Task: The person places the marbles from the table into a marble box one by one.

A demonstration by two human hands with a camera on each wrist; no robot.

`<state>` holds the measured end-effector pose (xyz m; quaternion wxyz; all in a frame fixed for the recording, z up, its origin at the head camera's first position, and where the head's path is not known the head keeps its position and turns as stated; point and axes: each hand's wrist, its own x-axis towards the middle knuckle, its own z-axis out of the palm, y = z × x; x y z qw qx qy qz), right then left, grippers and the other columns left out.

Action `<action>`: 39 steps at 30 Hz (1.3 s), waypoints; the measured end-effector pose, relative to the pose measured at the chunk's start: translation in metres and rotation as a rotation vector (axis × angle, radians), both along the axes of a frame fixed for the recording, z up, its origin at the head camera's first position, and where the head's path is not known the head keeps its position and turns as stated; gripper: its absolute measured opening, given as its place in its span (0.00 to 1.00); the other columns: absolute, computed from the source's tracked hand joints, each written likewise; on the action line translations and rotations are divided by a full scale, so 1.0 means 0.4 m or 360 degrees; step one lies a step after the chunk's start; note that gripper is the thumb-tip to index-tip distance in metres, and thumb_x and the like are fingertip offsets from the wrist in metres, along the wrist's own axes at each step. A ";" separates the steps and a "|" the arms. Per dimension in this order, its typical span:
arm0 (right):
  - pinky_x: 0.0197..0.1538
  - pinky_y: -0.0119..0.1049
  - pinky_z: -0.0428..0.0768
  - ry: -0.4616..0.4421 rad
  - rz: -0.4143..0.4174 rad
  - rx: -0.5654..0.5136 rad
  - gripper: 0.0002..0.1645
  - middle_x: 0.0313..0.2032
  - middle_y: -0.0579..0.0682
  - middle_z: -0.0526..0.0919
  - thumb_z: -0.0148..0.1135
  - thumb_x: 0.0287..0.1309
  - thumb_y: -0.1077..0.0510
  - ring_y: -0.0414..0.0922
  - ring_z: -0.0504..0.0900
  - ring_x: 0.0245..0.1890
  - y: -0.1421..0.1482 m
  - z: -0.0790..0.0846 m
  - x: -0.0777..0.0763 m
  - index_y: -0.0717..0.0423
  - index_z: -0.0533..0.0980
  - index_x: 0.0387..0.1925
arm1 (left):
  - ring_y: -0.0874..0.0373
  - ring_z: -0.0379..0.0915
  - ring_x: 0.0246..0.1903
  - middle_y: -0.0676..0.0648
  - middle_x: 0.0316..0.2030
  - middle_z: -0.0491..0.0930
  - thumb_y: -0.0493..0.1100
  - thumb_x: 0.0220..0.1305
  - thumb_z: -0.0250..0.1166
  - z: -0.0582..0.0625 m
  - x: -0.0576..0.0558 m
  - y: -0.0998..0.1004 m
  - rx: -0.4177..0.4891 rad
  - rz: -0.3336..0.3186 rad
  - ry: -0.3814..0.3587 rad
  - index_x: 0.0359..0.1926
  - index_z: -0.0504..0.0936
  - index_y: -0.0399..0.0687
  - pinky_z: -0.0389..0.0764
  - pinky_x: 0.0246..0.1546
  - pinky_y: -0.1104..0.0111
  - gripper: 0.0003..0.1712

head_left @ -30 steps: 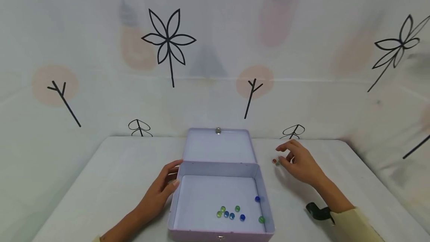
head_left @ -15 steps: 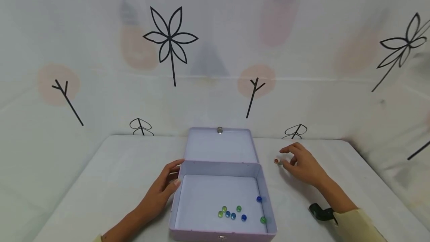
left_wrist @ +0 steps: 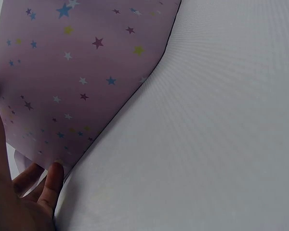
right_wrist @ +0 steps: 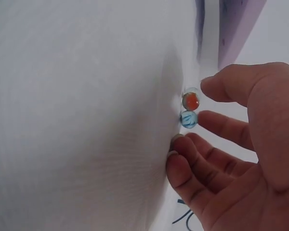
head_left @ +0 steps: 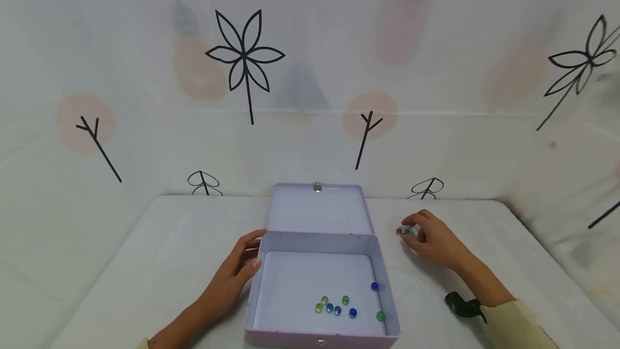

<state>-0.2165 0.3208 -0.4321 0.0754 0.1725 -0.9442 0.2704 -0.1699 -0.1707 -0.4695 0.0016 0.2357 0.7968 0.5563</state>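
A lilac tin box (head_left: 300, 268) stands with its lid (head_left: 317, 210) laid back. My left hand (head_left: 233, 273) rests against its left wall, thumb at the rim; in the left wrist view the fingers (left_wrist: 53, 185) touch the star-printed side. To the right of the box, my right hand (head_left: 433, 238) is at the tabletop with thumb and forefinger apart around marbles. The right wrist view shows an orange-cored marble (right_wrist: 191, 100) and a clear marble with blue streaks (right_wrist: 189, 119), the forefinger tip against or very close to the latter. Another clear one seems partly hidden behind.
Several marbles lie in the box: green ones such as the green marble (head_left: 381, 316), and blue ones such as the blue marble (head_left: 353, 313). A dark green object (head_left: 462, 306) is by the right sleeve. Behind the white table (head_left: 169, 241) hangs a patterned cloth (head_left: 310, 79).
The right hand has lowered slightly, its thumb and forefinger coming nearer the marbles on the table. The left hand and the box keep their places; the head view has shifted a little.
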 end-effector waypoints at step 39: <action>0.38 0.35 0.78 -0.0087 -0.0082 0.0120 0.10 0.38 0.47 0.80 0.68 0.59 0.68 0.41 0.76 0.35 0.005 -0.002 -0.007 0.58 0.82 0.43 | 0.42 0.73 0.68 0.44 0.70 0.71 0.43 0.83 0.53 0.000 -0.002 0.007 0.0022 -0.0010 0.0034 0.81 0.60 0.65 0.76 0.64 0.69 0.32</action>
